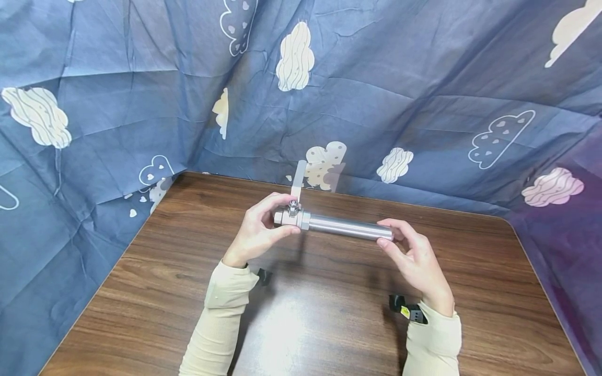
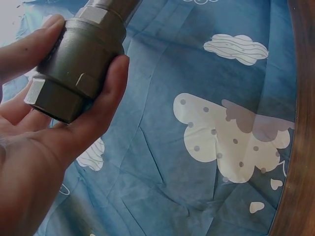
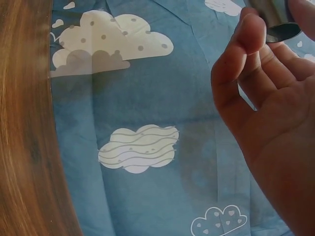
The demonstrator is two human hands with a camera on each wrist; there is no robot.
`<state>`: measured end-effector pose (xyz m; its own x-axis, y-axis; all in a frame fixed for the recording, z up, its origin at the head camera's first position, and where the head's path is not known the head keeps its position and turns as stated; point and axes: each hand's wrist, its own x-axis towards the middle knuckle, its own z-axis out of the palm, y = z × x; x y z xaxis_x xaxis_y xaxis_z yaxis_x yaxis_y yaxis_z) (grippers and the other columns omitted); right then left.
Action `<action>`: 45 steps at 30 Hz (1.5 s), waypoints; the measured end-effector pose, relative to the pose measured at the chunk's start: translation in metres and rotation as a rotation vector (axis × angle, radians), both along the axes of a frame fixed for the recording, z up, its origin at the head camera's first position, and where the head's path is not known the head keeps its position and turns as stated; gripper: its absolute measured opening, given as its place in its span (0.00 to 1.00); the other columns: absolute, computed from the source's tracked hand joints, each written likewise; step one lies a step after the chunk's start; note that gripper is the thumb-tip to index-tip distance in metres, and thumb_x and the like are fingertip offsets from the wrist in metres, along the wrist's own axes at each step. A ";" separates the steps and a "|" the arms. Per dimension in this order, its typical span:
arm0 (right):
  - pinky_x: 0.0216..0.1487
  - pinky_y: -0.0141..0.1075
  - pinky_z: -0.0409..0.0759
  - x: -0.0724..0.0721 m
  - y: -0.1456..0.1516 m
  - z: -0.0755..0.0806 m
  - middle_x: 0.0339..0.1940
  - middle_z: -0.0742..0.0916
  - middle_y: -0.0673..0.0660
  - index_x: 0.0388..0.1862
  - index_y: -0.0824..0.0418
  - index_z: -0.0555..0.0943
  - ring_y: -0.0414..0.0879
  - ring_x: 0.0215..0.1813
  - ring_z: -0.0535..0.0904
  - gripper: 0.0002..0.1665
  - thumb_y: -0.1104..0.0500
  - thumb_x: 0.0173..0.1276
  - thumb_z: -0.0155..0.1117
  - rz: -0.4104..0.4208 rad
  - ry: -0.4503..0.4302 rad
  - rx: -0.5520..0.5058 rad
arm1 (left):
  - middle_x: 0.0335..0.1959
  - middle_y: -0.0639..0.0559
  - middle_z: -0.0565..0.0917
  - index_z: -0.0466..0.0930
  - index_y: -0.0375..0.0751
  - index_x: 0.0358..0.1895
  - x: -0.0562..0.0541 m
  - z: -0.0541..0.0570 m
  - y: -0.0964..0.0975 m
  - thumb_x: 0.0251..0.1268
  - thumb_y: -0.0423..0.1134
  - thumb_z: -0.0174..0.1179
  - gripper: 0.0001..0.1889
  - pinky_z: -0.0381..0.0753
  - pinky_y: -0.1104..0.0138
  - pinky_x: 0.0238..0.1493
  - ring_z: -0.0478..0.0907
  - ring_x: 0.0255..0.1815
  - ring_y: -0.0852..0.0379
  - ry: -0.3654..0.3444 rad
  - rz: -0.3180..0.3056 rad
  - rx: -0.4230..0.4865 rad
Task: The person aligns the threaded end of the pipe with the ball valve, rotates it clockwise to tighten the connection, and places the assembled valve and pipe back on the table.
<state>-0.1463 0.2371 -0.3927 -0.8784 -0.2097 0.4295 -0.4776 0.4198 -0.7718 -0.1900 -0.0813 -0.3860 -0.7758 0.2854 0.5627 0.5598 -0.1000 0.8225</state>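
Note:
A metal ball valve [image 1: 288,218] with a flat lever handle [image 1: 298,180] pointing up and away is joined to a shiny steel pipe [image 1: 345,226]. My left hand [image 1: 257,230] grips the valve body between thumb and fingers. In the left wrist view the valve [image 2: 78,64] shows its hexagonal end, with the left thumb and fingers on either side. At the other end, my right hand [image 1: 416,256] pinches the pipe's tip with thumb and fingers. The right wrist view shows the pipe's open end [image 3: 280,27] between these fingertips. Valve and pipe are held up over the table, roughly level.
A brown wood-grain table [image 1: 160,292] lies beneath both hands. Blue cloth [image 1: 357,104] with cloud prints hangs behind and along the sides of it. Dark wrist camera parts [image 1: 409,310] show by the cuffs. Bright glare [image 1: 282,329] marks the table front.

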 end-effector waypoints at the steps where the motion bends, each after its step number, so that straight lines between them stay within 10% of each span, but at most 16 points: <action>1: 0.36 0.21 0.78 0.000 0.000 0.000 0.33 0.84 0.44 0.56 0.62 0.76 0.33 0.34 0.78 0.20 0.71 0.65 0.61 0.001 -0.006 -0.001 | 0.47 0.42 0.78 0.74 0.25 0.56 0.000 0.000 0.000 0.41 0.15 0.69 0.31 0.79 0.74 0.46 0.75 0.48 0.61 0.002 0.003 -0.004; 33: 0.29 0.26 0.77 0.000 0.000 0.002 0.26 0.82 0.42 0.53 0.62 0.78 0.39 0.26 0.78 0.16 0.71 0.67 0.58 -0.018 0.003 0.036 | 0.45 0.38 0.79 0.76 0.26 0.53 -0.001 0.002 -0.002 0.42 0.19 0.71 0.28 0.81 0.73 0.40 0.77 0.40 0.61 0.023 -0.024 0.002; 39: 0.27 0.27 0.76 -0.002 0.001 0.003 0.24 0.82 0.54 0.51 0.62 0.78 0.39 0.26 0.77 0.14 0.70 0.68 0.58 -0.013 0.003 0.048 | 0.45 0.38 0.79 0.76 0.27 0.54 -0.002 0.004 -0.001 0.43 0.18 0.71 0.28 0.81 0.73 0.41 0.77 0.41 0.60 0.021 -0.030 0.005; 45: 0.28 0.27 0.78 0.001 0.001 0.000 0.25 0.83 0.42 0.51 0.67 0.77 0.39 0.25 0.79 0.16 0.74 0.65 0.59 -0.003 0.018 -0.031 | 0.46 0.39 0.80 0.77 0.29 0.51 0.001 0.002 0.002 0.43 0.19 0.71 0.26 0.81 0.73 0.42 0.78 0.42 0.59 0.027 -0.040 0.008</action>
<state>-0.1458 0.2381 -0.3927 -0.8709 -0.1934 0.4518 -0.4906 0.3972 -0.7756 -0.1893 -0.0795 -0.3838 -0.7485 0.3116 0.5854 0.5770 -0.1289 0.8065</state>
